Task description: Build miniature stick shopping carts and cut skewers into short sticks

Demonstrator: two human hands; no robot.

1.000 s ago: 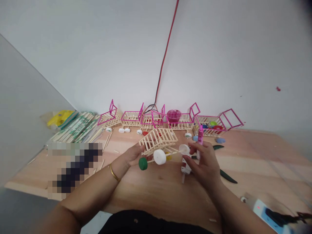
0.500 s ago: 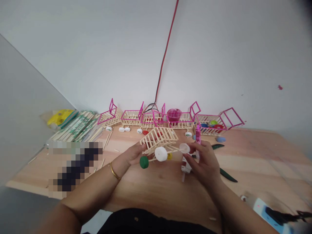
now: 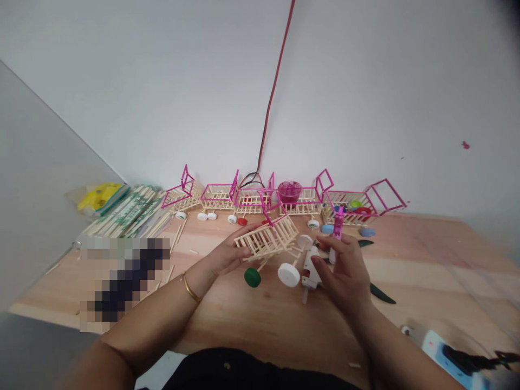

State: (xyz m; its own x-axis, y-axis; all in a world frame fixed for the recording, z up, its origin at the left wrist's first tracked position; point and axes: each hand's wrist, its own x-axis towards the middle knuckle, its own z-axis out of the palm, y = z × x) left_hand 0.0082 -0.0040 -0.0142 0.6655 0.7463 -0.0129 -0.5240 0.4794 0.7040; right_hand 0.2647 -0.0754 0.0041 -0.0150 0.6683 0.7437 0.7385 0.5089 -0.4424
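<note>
Pale wall backs a wood-grain table, where a row of pink-trimmed stick carts stands beyond the white glue gun, a pink-stained cup among them. Just left of the gun, raised above the tabletop, is a plain stick cart, tilted, with the left hand closed around its near left corner. Below its slats hang a green bottle-cap wheel and a white bottle-cap wheel; the latter sits right beside the gun in view. Right of the gun, the right hand keeps a narrow gap between thumb and forefinger, close to a translucent cap; I cannot tell whether they touch, nor whether the other fingers grip the upright pink tube.

As I judge it, a hard push on one cap could twist its thin axle stick or crack a glue joint. Too tight a left-hand grip might bend the slats, and a slip could knock the wheels against the gun.
</note>
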